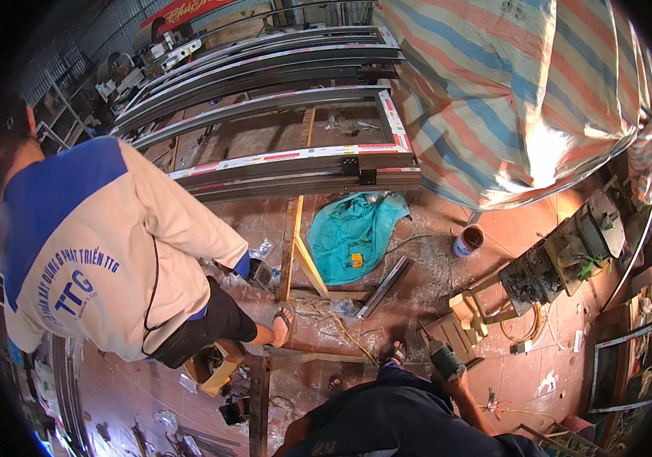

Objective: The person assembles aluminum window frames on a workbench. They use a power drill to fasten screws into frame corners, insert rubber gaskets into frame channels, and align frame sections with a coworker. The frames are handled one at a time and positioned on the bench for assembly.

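My right hand (459, 386) is wrapped round a dark green handheld power tool (445, 359); its exact kind is unclear. The tool hangs low beside my right leg, pointing forward. Of my left arm (295, 434) only a part shows at the lower edge, beside my dark shirt (387, 419); the left hand is out of sight. Ahead of my feet, a short dark metal profile (384, 286) lies on the floor. Beyond it a teal cloth (352, 236) is spread out, with a small yellow object (356, 260) on it.
A co-worker (97, 251) in a cream and blue jacket stands at left. Stacked metal frames (288, 156) rest on timber ahead. A striped tarpaulin (486, 99) drapes at back right. A paint bucket (467, 241), a dirty bench machine (539, 274) and cables (524, 327) are to the right.
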The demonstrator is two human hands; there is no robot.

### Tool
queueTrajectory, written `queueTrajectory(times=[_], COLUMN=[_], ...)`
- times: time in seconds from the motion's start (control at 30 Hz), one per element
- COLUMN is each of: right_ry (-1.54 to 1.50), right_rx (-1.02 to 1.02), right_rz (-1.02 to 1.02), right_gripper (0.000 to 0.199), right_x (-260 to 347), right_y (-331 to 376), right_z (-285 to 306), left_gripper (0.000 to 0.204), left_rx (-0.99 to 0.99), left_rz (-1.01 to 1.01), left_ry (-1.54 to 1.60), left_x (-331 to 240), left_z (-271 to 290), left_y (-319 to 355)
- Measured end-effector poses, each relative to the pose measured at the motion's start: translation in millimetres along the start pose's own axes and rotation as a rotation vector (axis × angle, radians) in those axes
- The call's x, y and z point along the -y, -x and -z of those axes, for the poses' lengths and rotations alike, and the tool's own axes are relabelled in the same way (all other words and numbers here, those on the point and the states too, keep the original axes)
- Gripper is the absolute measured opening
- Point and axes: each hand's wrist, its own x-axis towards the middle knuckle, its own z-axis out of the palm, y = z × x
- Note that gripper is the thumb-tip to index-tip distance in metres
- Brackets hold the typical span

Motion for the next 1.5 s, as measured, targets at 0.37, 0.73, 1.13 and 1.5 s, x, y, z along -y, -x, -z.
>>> queueTrajectory(times=[0.37,0.73,1.13,1.5], right_ry=[-0.242,-0.358,-1.339,-0.804], right_rx=[0.262,0.368,0.437,0.206], right_rz=[0.363,0.576,0.009,0.218], right_gripper=[0.038,0.054,0.044,0.042], right_x=[94,202,197,199], right_y=[-119,-196,-207,-223], right_z=[19,5,-86,-150], left_gripper=[0.013,0.02,0.02,0.022], left_rx=[-0.454,-0.309,-0.021,0.01], left_rz=[0.226,0.016,-0.167,-0.152], left_ry=[1.473,1.891,1.921,1.895], left_x=[-161,-250,-222,-188], left_z=[212,321,338,343], left_y=[-95,-276,-375,-405])
